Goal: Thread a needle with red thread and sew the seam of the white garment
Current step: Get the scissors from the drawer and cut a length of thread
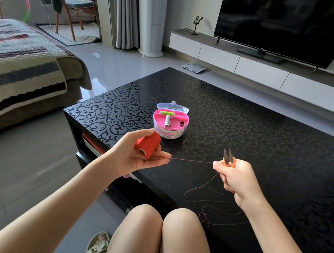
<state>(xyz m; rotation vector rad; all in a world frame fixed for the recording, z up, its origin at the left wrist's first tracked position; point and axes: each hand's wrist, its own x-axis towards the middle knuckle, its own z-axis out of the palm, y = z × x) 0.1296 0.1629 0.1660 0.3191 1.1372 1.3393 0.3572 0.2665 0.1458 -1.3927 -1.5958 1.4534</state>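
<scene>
My left hand [135, 156] holds a red thread spool [147, 144] over the near left corner of the black table [268, 141]. A taut red thread [191, 160] runs from its fingertips to my right hand [238, 178], which grips small orange-handled thread snips [228, 156], blades pointing up and slightly apart. Below that hand, loose red thread loops over the table top toward the front edge. A needle [213, 190] lies flat on the table among the loops. No white garment is in view.
A pink heart-shaped sewing box [170, 122] stands open behind the spool. A sofa with a striped cover [18, 73] is to the left, a TV unit [257, 68] behind the table. My knees [164, 223] are at the table's front edge.
</scene>
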